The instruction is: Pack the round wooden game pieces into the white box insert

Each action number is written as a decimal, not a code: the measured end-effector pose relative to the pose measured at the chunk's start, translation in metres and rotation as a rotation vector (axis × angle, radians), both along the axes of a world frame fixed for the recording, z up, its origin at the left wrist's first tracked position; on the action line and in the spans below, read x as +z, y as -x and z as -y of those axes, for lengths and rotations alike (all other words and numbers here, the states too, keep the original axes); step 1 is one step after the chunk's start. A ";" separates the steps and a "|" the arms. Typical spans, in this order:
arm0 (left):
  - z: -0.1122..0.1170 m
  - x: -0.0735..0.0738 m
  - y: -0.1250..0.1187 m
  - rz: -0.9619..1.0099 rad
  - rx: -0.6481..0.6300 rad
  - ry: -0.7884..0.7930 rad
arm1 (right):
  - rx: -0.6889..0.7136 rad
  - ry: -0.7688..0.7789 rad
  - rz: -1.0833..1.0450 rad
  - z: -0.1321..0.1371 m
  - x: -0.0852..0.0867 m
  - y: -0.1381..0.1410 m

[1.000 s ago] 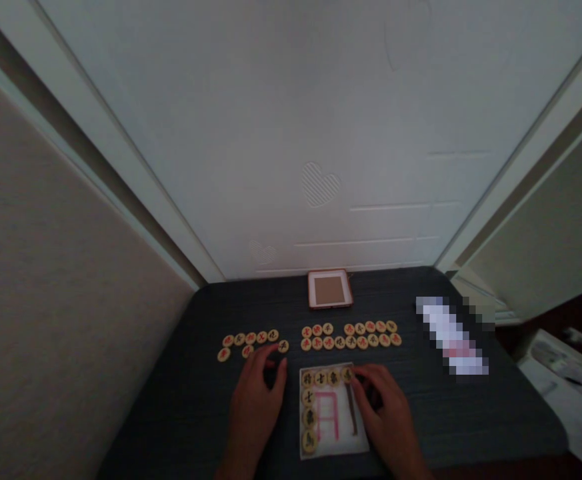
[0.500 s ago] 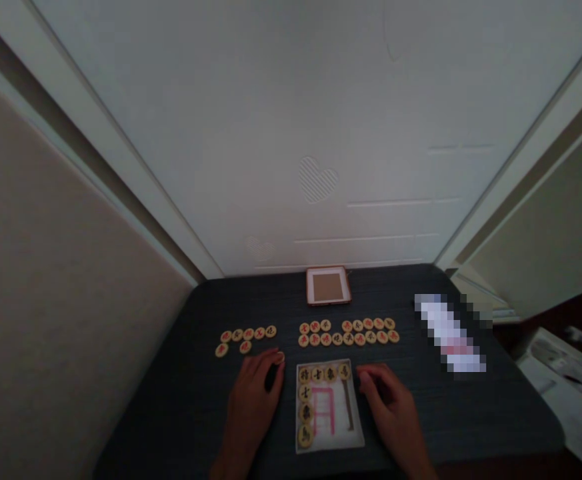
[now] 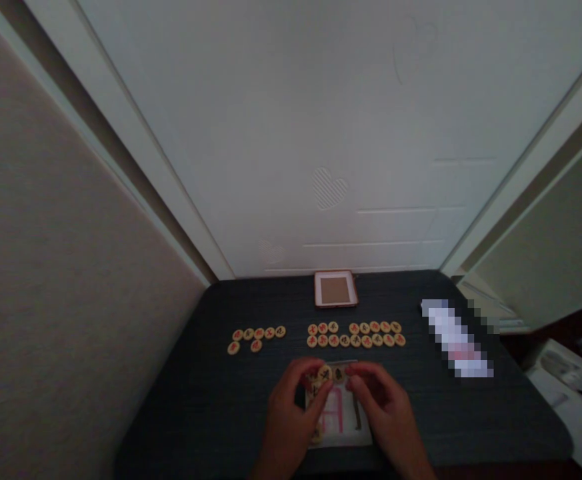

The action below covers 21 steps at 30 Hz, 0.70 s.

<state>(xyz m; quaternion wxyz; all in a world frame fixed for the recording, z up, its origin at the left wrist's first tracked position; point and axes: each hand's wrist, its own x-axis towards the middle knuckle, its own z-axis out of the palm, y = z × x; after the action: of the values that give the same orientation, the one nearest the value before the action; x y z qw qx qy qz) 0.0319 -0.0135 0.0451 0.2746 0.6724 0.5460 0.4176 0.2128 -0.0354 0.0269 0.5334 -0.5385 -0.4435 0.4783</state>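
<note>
My left hand (image 3: 295, 407) pinches a round Chinese chess piece (image 3: 325, 373) between thumb and fingers, over the upper edge of a shallow pale box (image 3: 343, 440). Inside the box lie a few more pieces, among them a dark-lettered one (image 3: 339, 374) in the top row; my left hand covers most of the left column. A pink shape shows on the box floor. At the box's upper right corner, thumb and index finger of my right hand (image 3: 383, 400) come close together; what lies between them, if anything, is hidden.
Several red- and dark-lettered pieces (image 3: 345, 341) lie in two rows behind the box, with another group (image 3: 259, 333) to the left. A square frame-like tray (image 3: 335, 291) sits at the table's back edge. A blurred-out item (image 3: 455, 340) lies at the right.
My left hand has moved right, from beside the box to above its top row, carrying the piece. My right hand has shifted slightly onto the box's corner. The view has shifted a little.
</note>
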 end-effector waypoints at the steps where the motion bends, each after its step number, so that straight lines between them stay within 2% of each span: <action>1: 0.002 0.000 -0.007 0.021 -0.034 0.015 | 0.035 -0.003 -0.020 -0.001 0.005 0.002; 4: 0.006 -0.001 -0.021 0.037 -0.163 0.035 | 0.124 0.015 -0.072 -0.004 0.012 0.001; 7: 0.000 0.000 -0.024 -0.050 -0.253 -0.011 | 0.104 0.029 -0.083 -0.008 0.009 -0.009; 11: -0.015 0.002 -0.017 -0.284 -0.243 -0.092 | -0.028 0.082 -0.008 -0.006 -0.006 -0.025; 14: -0.024 0.001 -0.014 -0.419 -0.267 -0.079 | -0.061 0.117 0.040 -0.001 -0.018 -0.030; 21: -0.032 -0.011 -0.016 -0.517 -0.289 -0.007 | -0.093 0.075 0.045 0.003 -0.035 -0.024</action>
<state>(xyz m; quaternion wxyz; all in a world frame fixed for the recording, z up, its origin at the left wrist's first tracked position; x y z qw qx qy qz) 0.0475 0.0189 0.0343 0.1808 0.8282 0.4948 0.1910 0.2372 -0.0382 -0.0083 0.5243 -0.5889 -0.4117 0.4570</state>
